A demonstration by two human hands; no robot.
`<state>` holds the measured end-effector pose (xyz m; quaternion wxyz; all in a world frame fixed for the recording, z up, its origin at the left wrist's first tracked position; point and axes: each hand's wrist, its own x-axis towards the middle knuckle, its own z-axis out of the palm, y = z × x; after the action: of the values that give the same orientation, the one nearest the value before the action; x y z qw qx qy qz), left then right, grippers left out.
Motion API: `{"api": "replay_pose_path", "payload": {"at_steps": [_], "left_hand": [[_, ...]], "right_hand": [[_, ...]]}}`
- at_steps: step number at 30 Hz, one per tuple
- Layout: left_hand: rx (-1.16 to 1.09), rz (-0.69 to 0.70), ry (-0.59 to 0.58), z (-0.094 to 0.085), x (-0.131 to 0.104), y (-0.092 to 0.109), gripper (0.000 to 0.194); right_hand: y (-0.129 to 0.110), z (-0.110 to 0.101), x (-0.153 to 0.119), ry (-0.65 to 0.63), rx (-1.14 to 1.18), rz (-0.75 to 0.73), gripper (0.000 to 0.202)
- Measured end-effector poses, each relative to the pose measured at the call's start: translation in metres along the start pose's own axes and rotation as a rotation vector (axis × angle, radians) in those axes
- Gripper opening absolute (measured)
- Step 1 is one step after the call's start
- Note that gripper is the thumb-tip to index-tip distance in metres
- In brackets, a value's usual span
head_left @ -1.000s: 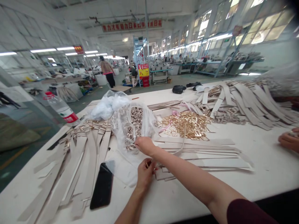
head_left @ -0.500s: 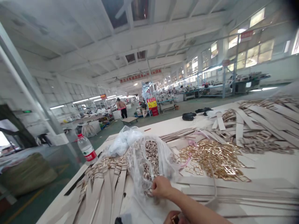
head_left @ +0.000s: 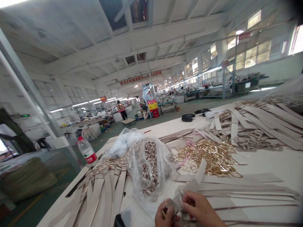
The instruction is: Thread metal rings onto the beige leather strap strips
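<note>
Near the bottom centre, my left hand [head_left: 165, 214] is closed around a gold buckle [head_left: 164, 210] and the end of a pale strap [head_left: 200, 171]. My right hand [head_left: 197, 206] pinches the same strap just to the right, its fingers close to the left ones. Beyond them lies an open clear plastic bag [head_left: 163, 157] full of small beige loops [head_left: 150, 164]. A heap of gold buckles [head_left: 210, 156] is on the white table [head_left: 163, 124], right of the bag.
Finished-looking straps with buckles [head_left: 104, 186] lie left of the bag, beside a water bottle [head_left: 87, 151]. Flat straps [head_left: 251, 192] stretch to the right, with a pile of straps [head_left: 267, 119] behind. Black items [head_left: 188, 117] rest at the far edge. People [head_left: 121, 110] stand far off.
My right hand has left the bag of loops and come down beside my left hand, onto the strap. My left hand, with the buckle, has moved up and left into fuller view.
</note>
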<state>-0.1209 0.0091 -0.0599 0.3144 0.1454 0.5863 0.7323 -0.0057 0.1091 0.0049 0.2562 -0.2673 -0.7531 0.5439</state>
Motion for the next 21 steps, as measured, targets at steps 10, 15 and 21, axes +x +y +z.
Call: {"api": "replay_pose_path", "payload": {"at_steps": [10, 15, 21], "left_hand": [[0.135, 0.091, -0.214, 0.016, -0.039, 0.022, 0.057], [0.3, 0.128, -0.386, 0.022, -0.04, 0.031, 0.055], [0.415, 0.183, -0.512, 0.026, -0.034, 0.021, 0.043]], "right_hand": [[0.008, -0.003, -0.046, -0.027, 0.333, 0.052, 0.028], [0.016, -0.019, -0.053, -0.001, 0.388, -0.012, 0.032], [0.029, -0.025, -0.047, -0.024, 0.353, -0.082, 0.03]]}}
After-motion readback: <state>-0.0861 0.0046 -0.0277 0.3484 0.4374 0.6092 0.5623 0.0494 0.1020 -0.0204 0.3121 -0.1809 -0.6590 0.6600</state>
